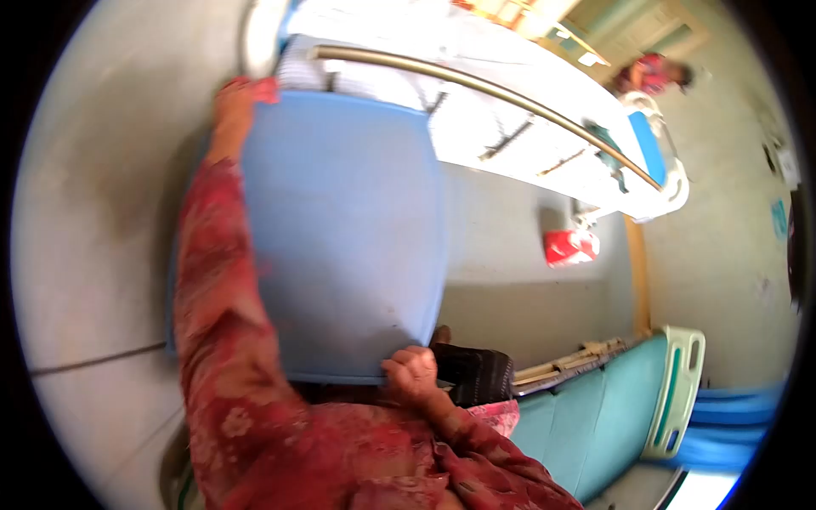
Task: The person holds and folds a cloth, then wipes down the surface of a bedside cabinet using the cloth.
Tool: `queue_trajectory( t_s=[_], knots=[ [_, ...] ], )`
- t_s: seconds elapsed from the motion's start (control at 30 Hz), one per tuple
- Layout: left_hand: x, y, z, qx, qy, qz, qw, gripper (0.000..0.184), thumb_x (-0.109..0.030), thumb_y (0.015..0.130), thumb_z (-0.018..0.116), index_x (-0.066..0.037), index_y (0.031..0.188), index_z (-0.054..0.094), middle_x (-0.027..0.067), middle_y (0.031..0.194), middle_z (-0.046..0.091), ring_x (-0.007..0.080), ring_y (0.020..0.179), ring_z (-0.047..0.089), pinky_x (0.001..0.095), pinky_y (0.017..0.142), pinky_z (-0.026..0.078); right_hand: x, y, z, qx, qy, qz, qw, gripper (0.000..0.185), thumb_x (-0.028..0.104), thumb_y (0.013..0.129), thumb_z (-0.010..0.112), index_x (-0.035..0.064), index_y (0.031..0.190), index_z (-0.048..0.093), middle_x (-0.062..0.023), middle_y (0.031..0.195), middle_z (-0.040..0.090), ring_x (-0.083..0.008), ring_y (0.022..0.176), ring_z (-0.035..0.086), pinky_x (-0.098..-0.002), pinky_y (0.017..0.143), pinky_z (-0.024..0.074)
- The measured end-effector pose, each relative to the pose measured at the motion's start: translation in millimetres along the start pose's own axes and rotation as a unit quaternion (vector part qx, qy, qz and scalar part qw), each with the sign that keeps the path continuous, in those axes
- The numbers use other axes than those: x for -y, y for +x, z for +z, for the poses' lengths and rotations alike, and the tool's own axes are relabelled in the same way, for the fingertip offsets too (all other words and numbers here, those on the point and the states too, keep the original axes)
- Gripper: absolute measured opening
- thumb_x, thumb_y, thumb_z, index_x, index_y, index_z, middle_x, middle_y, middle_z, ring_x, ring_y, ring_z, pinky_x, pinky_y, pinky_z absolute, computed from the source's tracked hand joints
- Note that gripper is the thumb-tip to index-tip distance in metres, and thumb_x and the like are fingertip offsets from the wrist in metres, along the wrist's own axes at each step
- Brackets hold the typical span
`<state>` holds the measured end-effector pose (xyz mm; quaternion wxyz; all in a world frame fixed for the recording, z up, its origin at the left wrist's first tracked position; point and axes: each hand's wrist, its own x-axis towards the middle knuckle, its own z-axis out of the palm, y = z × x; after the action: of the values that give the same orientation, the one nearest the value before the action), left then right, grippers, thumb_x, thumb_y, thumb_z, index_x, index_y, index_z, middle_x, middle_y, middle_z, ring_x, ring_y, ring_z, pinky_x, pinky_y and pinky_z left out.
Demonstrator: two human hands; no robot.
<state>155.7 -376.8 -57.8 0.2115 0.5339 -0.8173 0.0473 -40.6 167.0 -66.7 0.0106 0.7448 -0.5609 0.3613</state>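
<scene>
A smooth light-blue panel with rounded corners, like a bedside tabletop [340, 212], lies in front of me. My left hand [235, 98] is at its far left corner, arm stretched along the left side. The fingers look closed, with a bright pinkish-red patch at their tips; whether it is cloth or the fingers themselves is unclear. At the near right corner my right hand [412, 374] is curled over the edge, closed on the tabletop. Red floral sleeves [225, 246] cover both arms.
Beyond the tabletop stands a bed with white bedding [501, 93] and a metal side rail [476, 81]. A red box-like object [571, 247] is beneath its far end. To the right is a green-padded bed [586, 416]. Another person [650, 75] is in the background.
</scene>
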Motion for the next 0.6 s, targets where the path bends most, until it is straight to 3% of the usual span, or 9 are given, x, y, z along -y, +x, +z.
queue_trajectory(
  t_s=[0.1,0.17,0.2,0.23,0.3,0.37,0.43,0.53,0.6],
  knots=[
    [10,-7,4,0.011,-0.313,0.061,0.948,0.049,-0.023,0.094,0.024,-0.006,0.114,0.065,0.0058,0.106,0.070,0.0175,0.098,0.063,0.0334,0.108,0.029,1,3,-7,0.002,0.010,-0.002,1.000,0.024,0.008,0.070,0.063,0.0094,0.094,0.061,-0.0059,0.093,0.054,-0.0256,0.085,0.055,-0.0384,0.074,0.0430],
    [32,-9,22,0.018,-0.235,0.106,0.966,0.048,-0.011,0.096,0.019,-0.002,0.119,0.061,0.0083,0.111,0.067,0.0211,0.100,0.063,0.0334,0.107,0.032,-3,0,-9,0.027,0.035,0.006,0.999,0.027,0.014,0.074,0.060,0.0074,0.100,0.059,-0.0085,0.100,0.054,-0.0272,0.094,0.053,-0.0396,0.081,0.0426],
    [36,-12,16,-0.057,-0.009,0.231,0.971,0.045,-0.001,0.094,0.021,0.001,0.121,0.057,0.0094,0.113,0.066,0.0199,0.100,0.064,0.0316,0.104,0.037,-4,1,-9,0.021,0.033,0.010,0.999,0.027,0.014,0.074,0.060,0.0072,0.100,0.059,-0.0084,0.099,0.054,-0.0274,0.095,0.053,-0.0395,0.082,0.0425],
    [28,-22,2,-0.050,-0.056,0.209,0.975,0.040,0.002,0.090,0.029,0.003,0.119,0.056,0.0117,0.115,0.065,0.0247,0.107,0.058,0.0360,0.103,0.038,-3,1,-9,0.015,0.038,0.014,0.999,0.026,0.013,0.074,0.060,0.0070,0.100,0.058,-0.0082,0.099,0.053,-0.0275,0.095,0.052,-0.0394,0.083,0.0425],
    [23,-43,-11,0.021,-0.327,0.089,0.941,0.035,0.003,0.087,0.038,0.005,0.118,0.055,0.0176,0.117,0.061,0.0325,0.114,0.053,0.0413,0.101,0.040,-3,-1,-6,0.001,0.032,0.017,0.999,0.025,0.013,0.074,0.060,0.0068,0.098,0.058,-0.0082,0.098,0.052,-0.0273,0.095,0.052,-0.0388,0.083,0.0423],
    [34,-63,-13,0.078,-0.275,0.005,0.958,0.033,0.000,0.088,0.042,0.007,0.117,0.054,0.0230,0.116,0.059,0.0369,0.110,0.054,0.0425,0.098,0.041,-2,1,-3,-0.006,0.033,0.011,0.999,0.023,0.012,0.074,0.060,0.0067,0.097,0.057,-0.0082,0.097,0.051,-0.0271,0.095,0.051,-0.0383,0.084,0.0421],
    [37,-89,-26,0.067,0.023,0.006,0.998,0.032,-0.003,0.088,0.045,0.006,0.117,0.055,0.0248,0.114,0.059,0.0387,0.107,0.055,0.0429,0.095,0.043,-2,3,-4,-0.002,0.055,0.009,0.998,0.020,0.010,0.074,0.060,0.0057,0.093,0.056,-0.0086,0.095,0.050,-0.0277,0.091,0.050,-0.0381,0.082,0.0424],
    [23,-133,-53,0.043,0.009,0.024,0.999,0.028,-0.003,0.087,0.047,0.002,0.112,0.057,0.0223,0.109,0.061,0.0389,0.104,0.056,0.0439,0.090,0.045,2,7,-14,0.047,0.069,0.028,0.996,0.022,0.008,0.075,0.061,0.0057,0.097,0.057,-0.0092,0.095,0.052,-0.0288,0.090,0.051,-0.0388,0.083,0.0429],
    [18,-155,-68,0.014,-0.021,0.049,0.998,0.025,-0.002,0.085,0.047,-0.001,0.107,0.060,0.0199,0.105,0.064,0.0387,0.102,0.057,0.0450,0.087,0.046,3,9,-20,0.021,0.093,0.022,0.995,0.020,0.006,0.075,0.059,0.0043,0.095,0.056,-0.0099,0.093,0.050,-0.0296,0.089,0.050,-0.0385,0.081,0.0436]
  ],
)
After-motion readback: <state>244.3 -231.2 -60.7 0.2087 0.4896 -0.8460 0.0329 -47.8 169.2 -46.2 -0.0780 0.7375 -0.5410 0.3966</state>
